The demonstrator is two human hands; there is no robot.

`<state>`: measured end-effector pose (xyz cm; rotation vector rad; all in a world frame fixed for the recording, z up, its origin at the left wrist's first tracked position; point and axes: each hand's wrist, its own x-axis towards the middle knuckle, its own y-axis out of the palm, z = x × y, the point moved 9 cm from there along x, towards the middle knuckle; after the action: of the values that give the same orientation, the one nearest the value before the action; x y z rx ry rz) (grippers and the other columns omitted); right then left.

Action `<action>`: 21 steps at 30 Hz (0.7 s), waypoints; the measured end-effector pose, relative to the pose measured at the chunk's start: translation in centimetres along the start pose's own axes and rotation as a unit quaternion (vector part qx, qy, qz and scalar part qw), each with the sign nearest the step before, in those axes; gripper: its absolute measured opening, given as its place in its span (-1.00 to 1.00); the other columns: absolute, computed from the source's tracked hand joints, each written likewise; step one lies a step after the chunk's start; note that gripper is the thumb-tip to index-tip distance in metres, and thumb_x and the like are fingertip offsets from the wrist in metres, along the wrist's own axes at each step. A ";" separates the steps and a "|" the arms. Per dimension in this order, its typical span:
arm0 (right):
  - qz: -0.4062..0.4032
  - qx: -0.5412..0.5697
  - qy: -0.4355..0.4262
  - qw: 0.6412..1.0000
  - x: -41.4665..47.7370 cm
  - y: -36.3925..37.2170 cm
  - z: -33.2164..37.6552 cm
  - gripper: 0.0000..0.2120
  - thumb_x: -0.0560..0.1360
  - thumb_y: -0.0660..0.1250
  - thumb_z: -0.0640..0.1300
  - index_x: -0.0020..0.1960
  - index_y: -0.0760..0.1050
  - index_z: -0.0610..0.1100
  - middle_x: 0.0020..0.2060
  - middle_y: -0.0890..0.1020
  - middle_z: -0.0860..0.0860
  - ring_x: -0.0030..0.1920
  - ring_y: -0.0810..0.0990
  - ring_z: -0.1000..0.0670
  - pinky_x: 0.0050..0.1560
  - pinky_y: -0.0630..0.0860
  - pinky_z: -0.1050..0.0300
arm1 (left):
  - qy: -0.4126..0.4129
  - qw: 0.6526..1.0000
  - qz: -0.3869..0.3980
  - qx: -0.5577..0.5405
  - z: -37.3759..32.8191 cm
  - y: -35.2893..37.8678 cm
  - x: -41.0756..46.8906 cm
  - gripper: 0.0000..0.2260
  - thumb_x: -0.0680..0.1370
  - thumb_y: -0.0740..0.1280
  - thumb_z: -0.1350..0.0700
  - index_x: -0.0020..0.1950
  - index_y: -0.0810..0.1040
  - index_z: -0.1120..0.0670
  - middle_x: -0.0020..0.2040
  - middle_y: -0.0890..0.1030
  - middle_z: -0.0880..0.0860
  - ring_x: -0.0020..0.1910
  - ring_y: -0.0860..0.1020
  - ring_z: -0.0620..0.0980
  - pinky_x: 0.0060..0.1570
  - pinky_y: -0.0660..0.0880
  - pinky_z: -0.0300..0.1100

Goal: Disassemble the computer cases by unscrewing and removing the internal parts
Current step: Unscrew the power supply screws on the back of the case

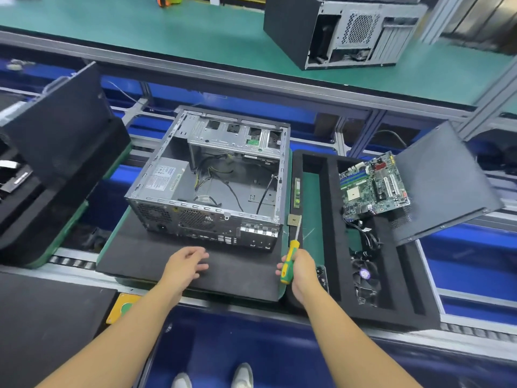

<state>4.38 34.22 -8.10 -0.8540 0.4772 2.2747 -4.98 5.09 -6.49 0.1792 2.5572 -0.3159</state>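
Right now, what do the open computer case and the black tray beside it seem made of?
Open grey computer case: bare sheet metal, probably steel; dull silver sheen, punched vent holes. Black compartmented tray: likely matte foam; thick, soft-looking cut walls.

Green-topped bench (140, 29) behind; grey metal rails (251, 81); blue panels (461, 278), possibly conveyor sides.

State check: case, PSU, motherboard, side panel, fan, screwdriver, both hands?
computer case: open on top, mostly emptied
power supply: mounted in the case
motherboard: out, on the foam tray
side panel: off, tilted at the tray's right side
fan: out, in a tray slot
screwdriver: gripped, tip pointing away
right hand: grips the screwdriver
left hand: open, holds nothing
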 end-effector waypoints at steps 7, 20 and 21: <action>0.118 0.171 -0.113 0.972 -4.9 3.6 5.5 -0.77 0.65 0.09 -0.10 0.01 0.48 -0.16 -0.39 0.48 -0.04 -0.47 0.42 -0.01 -0.46 0.45 0.11 | 0.064 0.997 0.039 0.001 -4.5 -0.1 -1.1 -0.82 0.68 0.19 0.09 0.15 0.58 0.00 -0.11 0.73 -0.05 -0.19 0.70 -0.03 -0.28 0.54 -0.17; 0.247 0.041 -0.171 0.953 -14.4 17.7 4.1 -0.73 0.69 0.14 -0.02 0.13 0.50 -0.20 -0.27 0.60 -0.10 -0.51 0.44 -0.02 -0.56 0.39 0.20 | 0.332 0.782 -0.069 0.523 -16.2 -13.2 1.6 -0.45 0.50 0.47 -0.10 0.45 0.40 -0.09 0.54 0.21 0.10 0.46 0.26 0.18 0.33 0.34 0.15; 0.237 0.039 -0.166 0.957 -14.7 18.6 3.4 -0.74 0.69 0.15 -0.02 0.13 0.48 -0.19 -0.27 0.61 -0.10 -0.52 0.42 -0.02 -0.56 0.37 0.21 | 0.323 0.782 -0.039 0.531 -16.0 -13.5 2.5 -0.48 0.50 0.47 -0.09 0.42 0.42 -0.09 0.54 0.21 0.06 0.45 0.27 0.16 0.32 0.36 0.11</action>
<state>-1.47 15.99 6.32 -0.3213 0.6640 2.7430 -17.84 -3.60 7.79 0.6860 2.6587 -2.0154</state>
